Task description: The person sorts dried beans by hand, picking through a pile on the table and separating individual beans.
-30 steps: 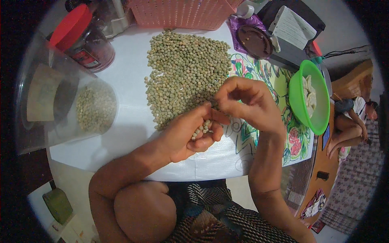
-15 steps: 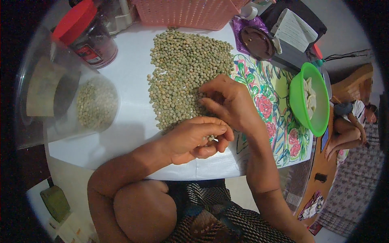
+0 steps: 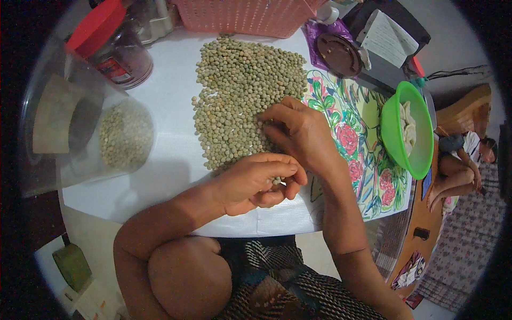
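- My left hand [image 3: 261, 181] is curling loosely, almost closed, and is holding a few peas [image 3: 277, 181] inside the bent fingers, under my thumb.
- My right hand [image 3: 301, 136] is bending over the pea pile [image 3: 248, 90], with its thumb and finger tips reaching the pile's right side, low down.
- A small gap is showing between that thumb and finger, but I cannot tell if the tips are pinching a pea.
- The pea pile is lying flat on the white table [image 3: 173, 114], just past my left hand.
- More peas [image 3: 125, 136] are sitting in a see-through tub [image 3: 88, 173] on my left.
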